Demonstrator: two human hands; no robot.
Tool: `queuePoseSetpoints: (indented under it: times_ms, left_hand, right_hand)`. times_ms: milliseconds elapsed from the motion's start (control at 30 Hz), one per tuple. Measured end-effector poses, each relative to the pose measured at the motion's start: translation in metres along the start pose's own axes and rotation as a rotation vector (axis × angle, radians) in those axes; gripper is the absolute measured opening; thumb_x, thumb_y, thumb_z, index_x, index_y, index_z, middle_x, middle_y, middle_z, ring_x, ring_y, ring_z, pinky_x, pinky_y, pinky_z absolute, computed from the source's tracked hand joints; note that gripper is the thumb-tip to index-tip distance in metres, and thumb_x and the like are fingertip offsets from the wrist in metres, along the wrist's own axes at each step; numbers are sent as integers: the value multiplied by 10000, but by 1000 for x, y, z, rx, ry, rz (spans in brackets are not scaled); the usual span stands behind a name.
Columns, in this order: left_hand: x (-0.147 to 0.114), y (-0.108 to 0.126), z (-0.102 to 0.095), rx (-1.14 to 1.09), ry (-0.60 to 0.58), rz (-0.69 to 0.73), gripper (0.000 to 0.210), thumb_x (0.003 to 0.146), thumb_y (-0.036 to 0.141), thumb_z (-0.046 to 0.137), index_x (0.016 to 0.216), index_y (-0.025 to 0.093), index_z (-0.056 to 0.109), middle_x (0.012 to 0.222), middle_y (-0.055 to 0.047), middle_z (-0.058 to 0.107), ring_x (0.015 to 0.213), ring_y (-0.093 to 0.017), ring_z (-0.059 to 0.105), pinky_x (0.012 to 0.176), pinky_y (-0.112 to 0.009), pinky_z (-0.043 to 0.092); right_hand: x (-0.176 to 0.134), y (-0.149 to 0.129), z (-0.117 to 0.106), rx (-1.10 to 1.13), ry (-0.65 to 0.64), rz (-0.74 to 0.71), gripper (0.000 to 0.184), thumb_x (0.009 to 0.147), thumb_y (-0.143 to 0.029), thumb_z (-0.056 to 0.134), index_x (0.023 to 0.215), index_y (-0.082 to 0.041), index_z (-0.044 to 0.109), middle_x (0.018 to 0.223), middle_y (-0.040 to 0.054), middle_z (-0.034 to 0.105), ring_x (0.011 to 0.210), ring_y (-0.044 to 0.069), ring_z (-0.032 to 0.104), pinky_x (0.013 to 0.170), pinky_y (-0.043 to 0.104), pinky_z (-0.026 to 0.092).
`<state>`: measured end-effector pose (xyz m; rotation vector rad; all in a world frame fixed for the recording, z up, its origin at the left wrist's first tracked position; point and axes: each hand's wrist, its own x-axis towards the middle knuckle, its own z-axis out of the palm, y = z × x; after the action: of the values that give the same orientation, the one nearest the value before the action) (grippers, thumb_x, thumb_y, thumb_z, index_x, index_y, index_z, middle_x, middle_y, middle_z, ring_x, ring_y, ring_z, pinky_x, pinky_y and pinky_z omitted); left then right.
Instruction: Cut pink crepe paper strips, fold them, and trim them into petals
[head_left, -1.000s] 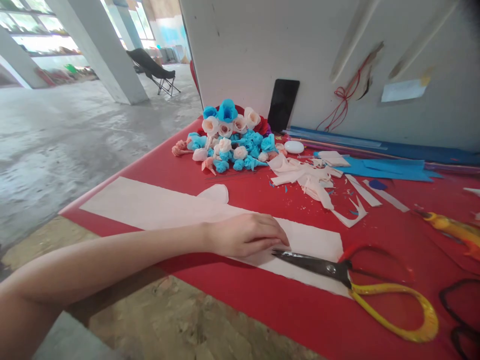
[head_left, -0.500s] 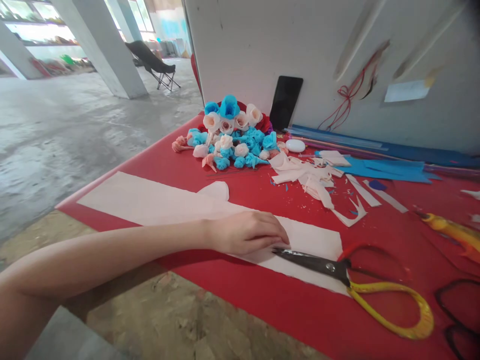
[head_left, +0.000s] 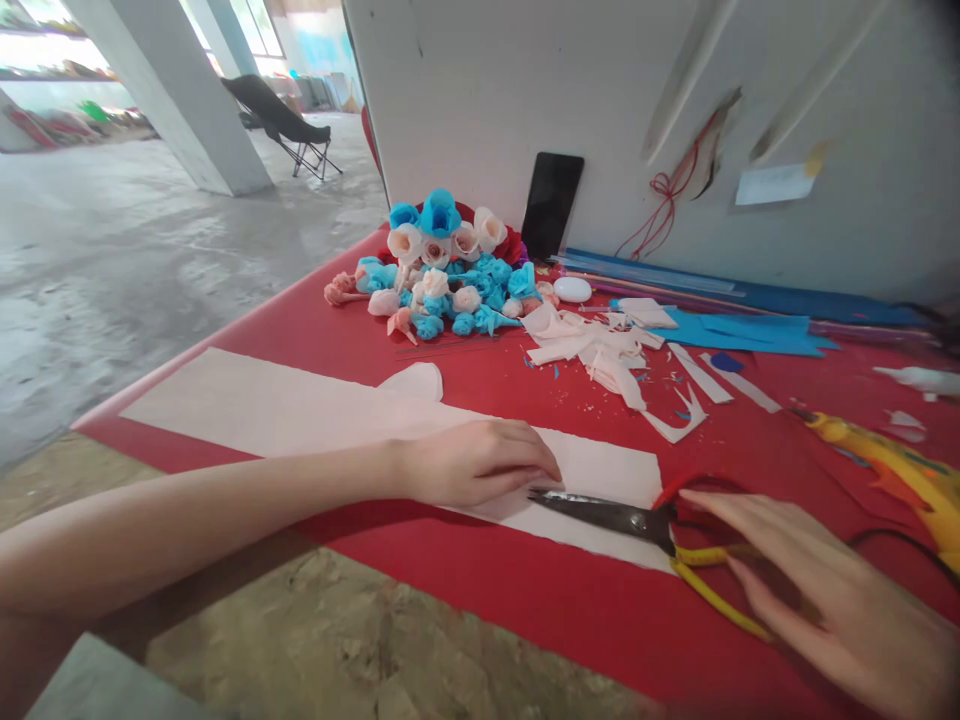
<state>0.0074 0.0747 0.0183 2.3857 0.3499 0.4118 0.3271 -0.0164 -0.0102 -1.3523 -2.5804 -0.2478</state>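
Observation:
A long pale pink strip of crepe paper [head_left: 247,400] lies slantwise across the red table. On top of it rests my left hand [head_left: 480,462], fingers together and bent down, with the fingertips pressed on the paper. Scissors [head_left: 600,512] with yellow and red handles lie over the strip's right part, blades shut, their tips beside my left fingertips. My right hand [head_left: 832,590] is at the handles, fingers stretched out and apart over the loops; no firm grip shows. A rounded piece of pale paper [head_left: 420,382] pokes out behind the strip.
Blue, white and pink paper flowers [head_left: 450,280] are heaped at the back, near a phone [head_left: 553,208] leaning on the wall. Pale paper scraps [head_left: 592,345] and blue sheets [head_left: 742,332] lie behind the strip. A yellow glue gun [head_left: 885,460] is at the right.
My right hand has come in from the right and reached the scissors' handles. My left hand stays on the paper strip. The whole view has shifted slightly.

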Motion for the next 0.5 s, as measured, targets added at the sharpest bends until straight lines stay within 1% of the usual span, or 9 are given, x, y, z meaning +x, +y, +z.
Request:
queuePoseSetpoints:
  times_ms: [100, 167, 233, 300, 367, 433, 500]
  left_hand:
    - [1, 0, 2, 20, 9, 3, 255, 903, 101, 387, 1051, 107, 595, 1010, -130, 658, 961, -184, 584, 868, -284, 462]
    - [1, -1, 4, 47, 23, 25, 245, 901, 111, 399, 1047, 108, 595, 1002, -132, 661, 961, -182, 587, 867, -282, 465]
    - [1, -1, 6, 114, 80, 41, 230, 894, 131, 425, 1049, 108, 593, 1030, -137, 653, 992, -189, 576, 898, -299, 455]
    - [0, -3, 8, 217, 147, 24, 249, 862, 136, 458, 1081, 109, 573, 1130, -152, 613, 1079, -217, 536, 960, -355, 423]
    - [-2, -5, 9, 296, 174, -30, 344, 808, 136, 486, 1147, 102, 526, 1236, -178, 545, 1160, -256, 484, 1001, -425, 389]
    - [-3, -6, 9, 318, 160, -83, 433, 770, 144, 497, 1199, 92, 476, 1276, -196, 507, 1190, -280, 460, 1008, -461, 380]
    - [-3, -6, 8, 298, 152, -111, 457, 760, 149, 505, 1211, 96, 461, 1241, -183, 534, 1160, -271, 483, 996, -447, 396]
  right_hand:
    - [7, -6, -5, 4, -33, -17, 519, 782, -191, 374, 1295, -266, 374, 1123, 51, 625, 1008, 206, 627, 801, 329, 560]
    - [11, -10, -9, -7, -44, -37, 567, 744, -152, 374, 1300, -260, 372, 1073, 57, 623, 925, 187, 656, 734, 274, 567]
    - [14, -11, -13, -50, -38, -54, 547, 742, -134, 371, 1274, -261, 392, 1007, 58, 615, 822, 164, 672, 642, 222, 561]
    - [14, -10, -15, -108, 2, -41, 480, 772, -151, 358, 1236, -259, 415, 1000, 67, 597, 767, 162, 670, 597, 222, 548]
    - [10, -5, -18, -120, 83, 25, 393, 809, -205, 362, 1191, -256, 439, 1020, 77, 583, 805, 185, 661, 642, 260, 542]
    - [4, 2, -20, -94, 172, 171, 323, 826, -271, 408, 1144, -262, 462, 1034, 69, 582, 863, 206, 647, 730, 293, 524]
    - [-4, 9, -23, -49, 231, 352, 289, 816, -343, 469, 1098, -282, 489, 1033, 41, 599, 873, 211, 642, 766, 303, 507]
